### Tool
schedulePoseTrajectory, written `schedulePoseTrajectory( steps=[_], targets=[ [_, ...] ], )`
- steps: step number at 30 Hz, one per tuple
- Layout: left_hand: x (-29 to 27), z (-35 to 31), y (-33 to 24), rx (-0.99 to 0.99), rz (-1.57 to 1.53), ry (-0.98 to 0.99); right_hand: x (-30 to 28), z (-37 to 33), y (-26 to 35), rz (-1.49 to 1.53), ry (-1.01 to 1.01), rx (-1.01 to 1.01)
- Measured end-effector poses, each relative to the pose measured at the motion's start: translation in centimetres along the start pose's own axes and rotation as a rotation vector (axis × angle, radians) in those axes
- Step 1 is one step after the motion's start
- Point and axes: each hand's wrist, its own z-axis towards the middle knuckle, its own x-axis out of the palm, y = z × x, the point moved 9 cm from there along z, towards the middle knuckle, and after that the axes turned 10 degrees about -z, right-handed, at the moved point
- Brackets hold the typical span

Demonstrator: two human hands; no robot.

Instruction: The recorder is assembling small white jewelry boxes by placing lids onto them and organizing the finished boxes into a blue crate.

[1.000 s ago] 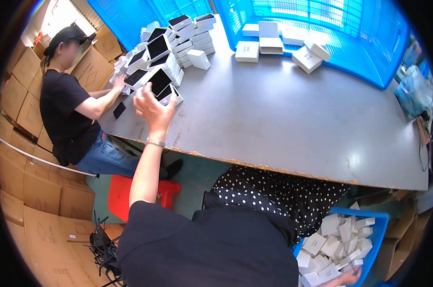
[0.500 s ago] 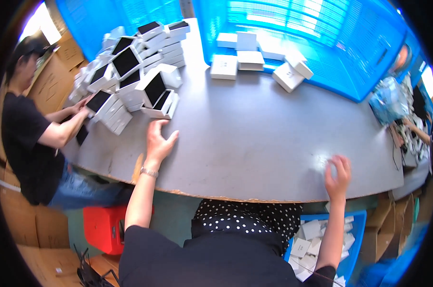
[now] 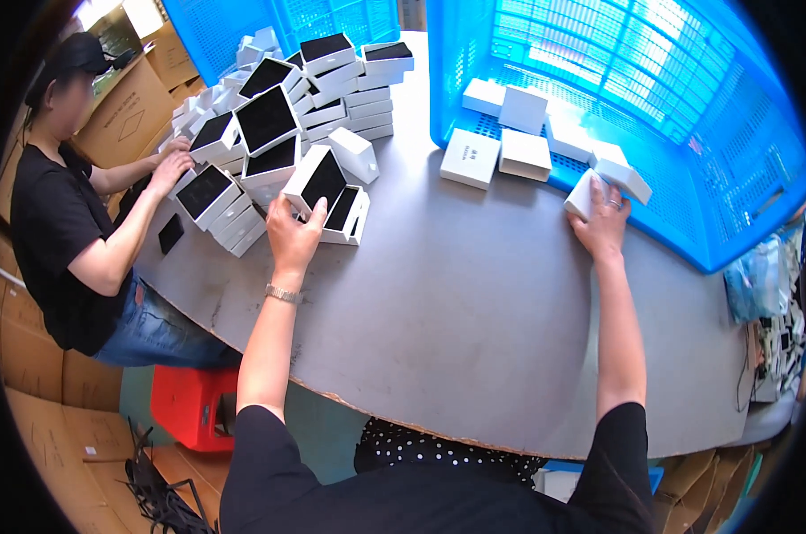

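Note:
My left hand (image 3: 294, 238) grips the lower edge of an open white box with a black inside (image 3: 321, 178), thumb on one side and fingers on the other. That box leans at the near edge of a heap of similar open boxes (image 3: 265, 120); another open box (image 3: 354, 218) lies against it on the right. My right hand (image 3: 601, 222) reaches far forward and holds a closed white box (image 3: 583, 198) at the rim of the blue crate (image 3: 665, 236). Another white box (image 3: 624, 173) touches it, tilted on the rim.
Several closed white boxes (image 3: 470, 158) sit at the crate's opening. On the left a co-worker (image 3: 74, 205) handles boxes by the heap; a small black piece (image 3: 171, 234) lies nearby. A red stool (image 3: 189, 405) stands below the grey table (image 3: 456, 329). Clear bags (image 3: 759, 285) are at right.
My left hand has moved up and taken hold of the open box. My right hand has gone from the table's near right side forward to the closed box at the crate. The view has shifted.

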Motion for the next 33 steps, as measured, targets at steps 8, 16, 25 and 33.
schedulePoseTrajectory(
  steps=[8,16,25,33],
  targets=[
    [1.6,-6.0,-7.3,-0.595,-0.849,0.204,-9.6,-10.6,4.1,0.156,0.48,-0.189],
    [3.4,-13.7,-13.9,-0.343,-0.222,0.58,-15.0,-12.9,4.3,0.211,1.035,-0.317],
    [5.6,-16.7,-18.9,-0.016,-0.387,0.903,-15.0,-17.0,6.8,0.619,0.599,-0.567],
    [5.8,-18.4,-22.0,0.109,-0.439,0.921,-16.9,-20.1,6.5,0.694,0.3,-0.47]
  ],
)
